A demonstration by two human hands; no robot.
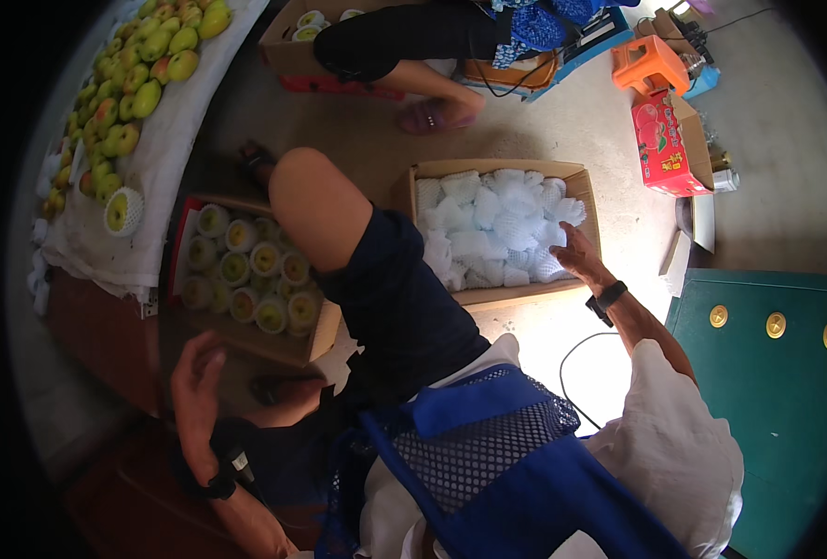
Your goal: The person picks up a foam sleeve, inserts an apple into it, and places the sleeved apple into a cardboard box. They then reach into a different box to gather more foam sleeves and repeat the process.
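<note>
My right hand (579,257) is over the right side of a cardboard box (504,300) filled with white foam net sleeves (500,216). Its thumb and forefinger are spread beside the sleeves, and I see nothing held between them. My left hand (200,381), slightly blurred, hovers low on the left with loosely bent fingers and holds nothing. Just beyond it stands a carton (324,332) of apples (271,314) in foam nets, partly hidden by my knee. One netted apple (121,212) rests on the near end of a cloth-covered table (169,147).
Many bare green-red apples (137,77) are heaped on the table at left. Opposite me sits another person, their leg (413,42) beside a carton (284,52) of netted apples. An orange stool (649,64), a red box (665,143) and a green panel (763,398) are on the right.
</note>
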